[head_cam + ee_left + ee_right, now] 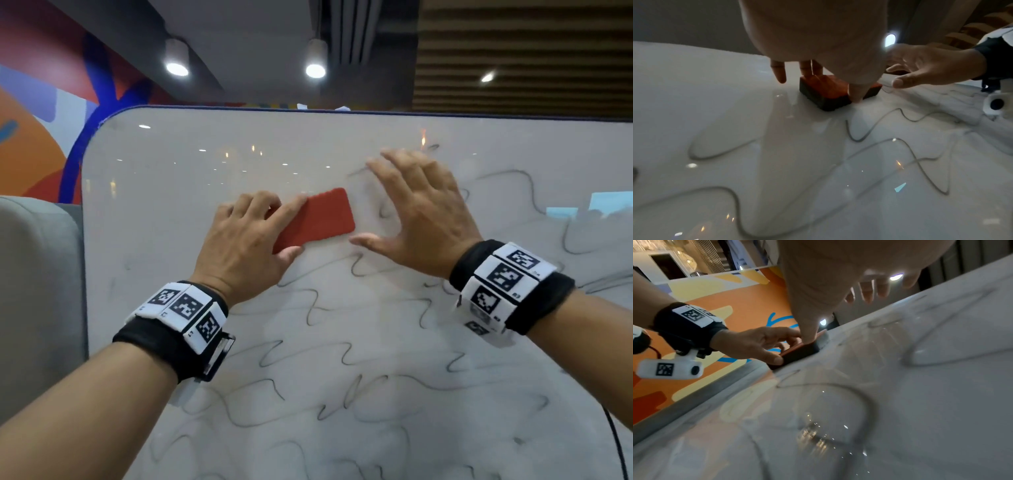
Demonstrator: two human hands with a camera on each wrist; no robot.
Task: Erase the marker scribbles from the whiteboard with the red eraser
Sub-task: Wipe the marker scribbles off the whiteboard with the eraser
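Left hand (pixel 246 236) curled round near end of red eraser (pixel 318 219), thumb on one long side, fingers on top; eraser kept flat on whiteboard (pixel 164 178) so dark pad rubs; right hand (pixel 418 212) spread wide, nothing held, thumb beside eraser's far end, likely for handover; marker scribbles (pixel 308 308) left below and right; no containers seen.

Grey ceiling overhead with two round white cylinder spotlights (pixel 177 56), both lit. To their right, a dark brown slatted wood ceiling panel (pixel 520 51) carrying one small lit lamp. On the left, a painted wall mural in orange, red, pale blue and dark blue (pixel 44 113). Grey upholstered seat back (pixel 37 274) at left edge, below the mural.
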